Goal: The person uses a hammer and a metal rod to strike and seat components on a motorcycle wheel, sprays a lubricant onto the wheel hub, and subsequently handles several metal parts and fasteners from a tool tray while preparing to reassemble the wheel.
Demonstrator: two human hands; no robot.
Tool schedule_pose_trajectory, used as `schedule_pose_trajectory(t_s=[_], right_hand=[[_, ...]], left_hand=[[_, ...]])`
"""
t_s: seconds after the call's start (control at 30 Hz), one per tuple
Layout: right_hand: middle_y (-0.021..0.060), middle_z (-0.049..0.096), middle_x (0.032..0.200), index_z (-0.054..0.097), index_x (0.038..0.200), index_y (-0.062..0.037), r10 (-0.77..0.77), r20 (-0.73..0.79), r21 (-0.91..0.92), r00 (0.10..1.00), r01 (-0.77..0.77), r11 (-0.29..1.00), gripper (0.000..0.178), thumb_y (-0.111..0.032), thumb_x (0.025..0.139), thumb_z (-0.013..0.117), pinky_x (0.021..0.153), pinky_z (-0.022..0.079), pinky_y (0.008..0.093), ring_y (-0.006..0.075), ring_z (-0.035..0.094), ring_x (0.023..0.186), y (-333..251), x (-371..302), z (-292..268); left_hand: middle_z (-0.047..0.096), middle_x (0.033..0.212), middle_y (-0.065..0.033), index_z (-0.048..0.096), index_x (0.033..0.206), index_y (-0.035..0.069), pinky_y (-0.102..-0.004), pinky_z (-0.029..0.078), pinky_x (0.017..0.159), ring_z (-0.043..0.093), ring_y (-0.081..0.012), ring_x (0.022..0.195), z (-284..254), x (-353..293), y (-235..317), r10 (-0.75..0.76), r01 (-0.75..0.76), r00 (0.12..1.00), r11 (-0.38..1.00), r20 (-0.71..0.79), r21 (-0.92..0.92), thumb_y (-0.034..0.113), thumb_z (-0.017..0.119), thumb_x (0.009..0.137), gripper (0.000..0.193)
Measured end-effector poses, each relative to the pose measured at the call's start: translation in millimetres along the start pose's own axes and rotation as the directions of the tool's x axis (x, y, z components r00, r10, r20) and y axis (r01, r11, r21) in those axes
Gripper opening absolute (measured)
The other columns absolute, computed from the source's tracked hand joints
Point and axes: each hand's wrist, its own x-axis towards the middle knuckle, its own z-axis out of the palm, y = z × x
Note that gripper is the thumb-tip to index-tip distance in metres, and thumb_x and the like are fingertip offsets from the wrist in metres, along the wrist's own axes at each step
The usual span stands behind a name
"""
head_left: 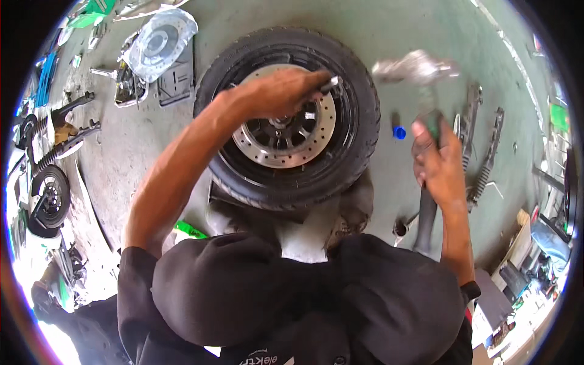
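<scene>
A motorcycle wheel (365, 131) lies flat in front of me, its drilled brake disc (283, 161) facing up. My left hand (295, 91) reaches over the disc, closed round a short metal rod (333, 84) whose bright end sticks out near the rim; the rest of it is hidden in the fist. To the right of the tyre, my right hand (439, 155) grips the greenish handle of a hammer, raised above the floor. Motion blurs the hammer's metal head (418, 67). A dark grip-like bar (427, 219) shows below that hand; I cannot tell whether it belongs to the hammer.
Two shock absorbers (490, 155) lie right of my right hand. A small blue cap (399, 132) is between tyre and hand. A wrapped brake disc (159, 42) rests on parts at the upper left. A second small wheel (52, 198) and fork parts lie left.
</scene>
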Motion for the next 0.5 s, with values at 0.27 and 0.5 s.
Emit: schedule_pose_trajectory(t_s=[0.27, 0.5], right_hand=[[-0.0017, 0.042, 0.061, 0.052, 0.102, -0.0036, -0.033, -0.138, 0.266, 0.990, 0.069, 0.962, 0.033, -0.035, 0.097, 0.059, 0.037, 0.032, 0.0240, 0.0054, 0.038, 0.041, 6.2, -22.3, -3.4], [-0.0011, 0.043, 0.061, 0.052, 0.105, -0.0035, -0.014, -0.091, 0.287, 0.996, 0.040, 0.957, 0.036, -0.037, 0.096, 0.060, 0.037, 0.031, 0.0238, 0.0057, 0.037, 0.041, 17.0, -29.6, -1.4]], left_hand=[[0.064, 0.103, -0.0268, 0.047, 0.130, -0.004, -0.0500, 0.047, 0.083, 0.061, -0.0437, 0.098, 4.5, 1.3, 25.1, -0.017, 0.011, 0.999, 0.992, -0.042, -0.125, 0.023, 0.053, 0.098, 0.043], [0.064, 0.101, -0.0271, 0.046, 0.130, -0.005, -0.0506, 0.047, 0.084, 0.061, -0.0436, 0.096, 19.5, 1.3, 16.6, 0.004, -0.013, 0.998, 0.991, -0.066, -0.134, 0.023, 0.052, 0.098, 0.043]])
